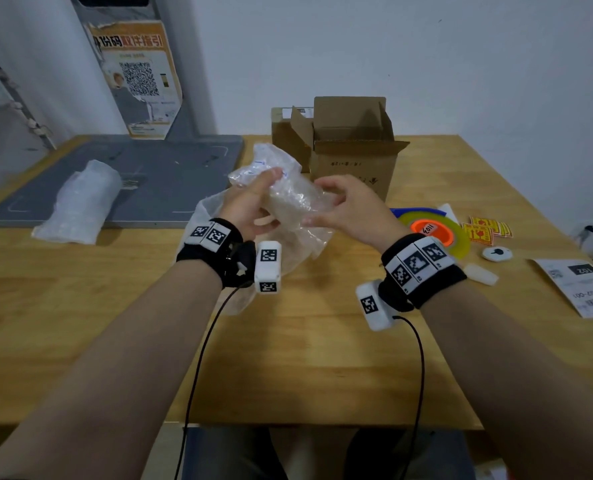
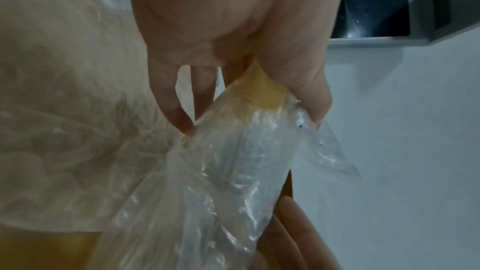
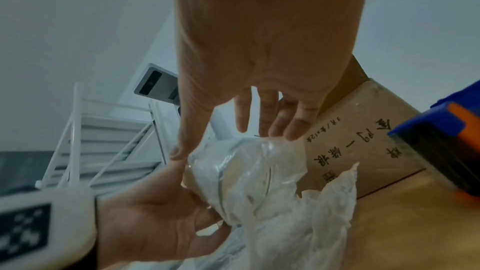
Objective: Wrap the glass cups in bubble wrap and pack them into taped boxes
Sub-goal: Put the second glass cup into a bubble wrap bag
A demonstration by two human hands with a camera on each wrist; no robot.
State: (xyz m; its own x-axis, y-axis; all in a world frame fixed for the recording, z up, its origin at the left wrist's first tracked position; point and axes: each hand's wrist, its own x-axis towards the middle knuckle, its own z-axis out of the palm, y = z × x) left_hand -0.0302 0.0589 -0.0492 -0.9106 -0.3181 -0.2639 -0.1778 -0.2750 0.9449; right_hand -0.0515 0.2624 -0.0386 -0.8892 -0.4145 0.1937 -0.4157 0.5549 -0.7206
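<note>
I hold a glass cup wrapped in clear bubble wrap [image 1: 297, 199] above the middle of the wooden table [image 1: 305, 358]. My left hand [image 1: 271, 197] grips the wrapped cup [image 2: 233, 161] from the left, thumb on top, fingers curled under it; a yellowish piece of tape [image 2: 262, 93] sits under its thumb. My right hand [image 1: 317, 202] reaches in from the right, and its nearly straight fingertips [image 3: 288, 132] touch the wrap's loose end [image 3: 272, 151]. An open cardboard box [image 1: 354, 164] stands just behind the hands. Loose wrap [image 1: 288, 261] hangs down onto the table.
A second wrapped bundle [image 1: 80, 202] lies on a grey mat [image 1: 170, 168] at the left. A tape roll in a blue dispenser [image 1: 433, 230], red-yellow stickers [image 1: 485, 230], a round white badge [image 1: 496, 253] and a printed label [image 1: 579, 289] lie at the right. Another box [image 1: 284, 133] stands behind the open one.
</note>
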